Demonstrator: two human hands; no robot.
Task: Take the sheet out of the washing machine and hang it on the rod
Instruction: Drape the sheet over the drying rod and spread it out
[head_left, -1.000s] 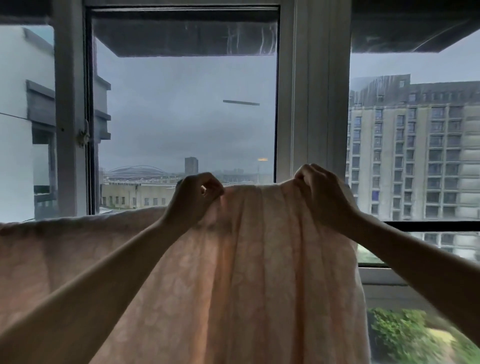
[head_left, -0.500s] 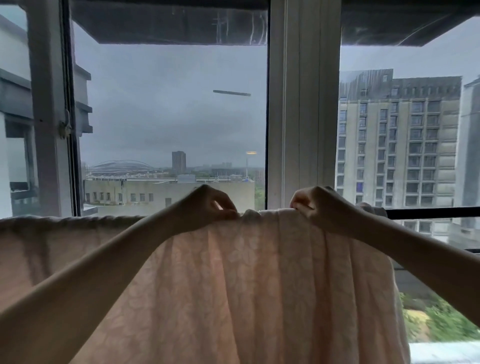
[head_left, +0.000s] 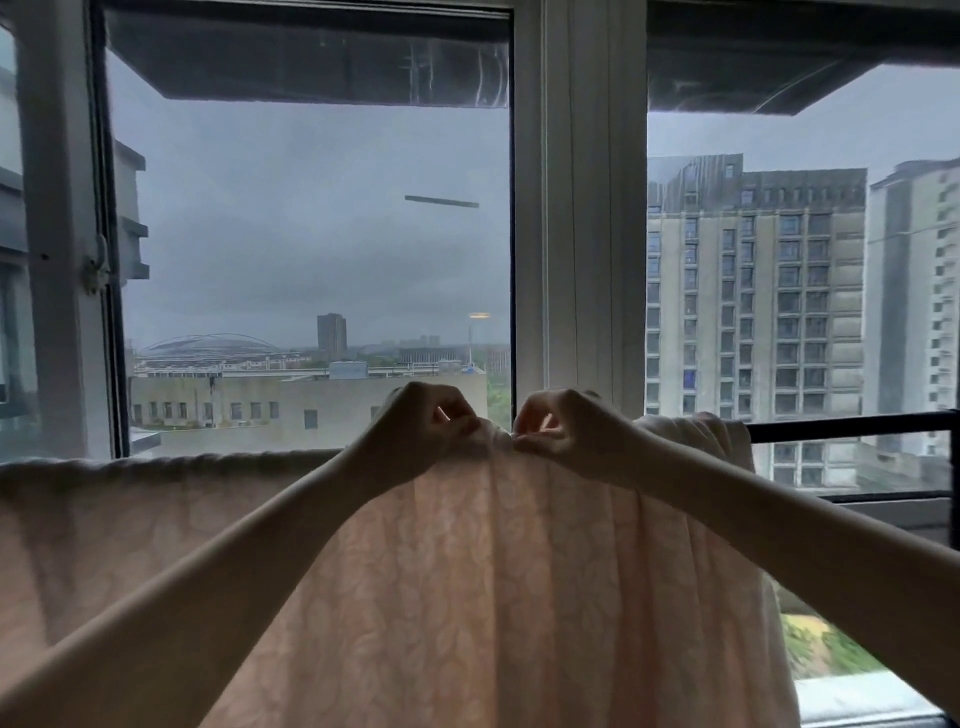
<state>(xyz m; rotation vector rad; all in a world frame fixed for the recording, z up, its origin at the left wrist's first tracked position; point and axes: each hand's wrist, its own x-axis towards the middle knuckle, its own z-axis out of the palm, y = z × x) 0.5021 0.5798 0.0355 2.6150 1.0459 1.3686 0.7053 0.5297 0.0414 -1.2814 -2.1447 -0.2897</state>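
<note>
Before a grey window (head_left: 311, 234), left hand (head_left: 415, 431) and right hand (head_left: 571, 434) each grip the sheet (head_left: 467, 597) draped over the rod (head_left: 852, 425).

draped over the rod (head_left: 852, 425) before the window (head_left: 311, 234), the sheet (head_left: 467, 597), with left hand (head_left: 415, 431) and right hand (head_left: 571, 431) close together at its top edge.
</note>
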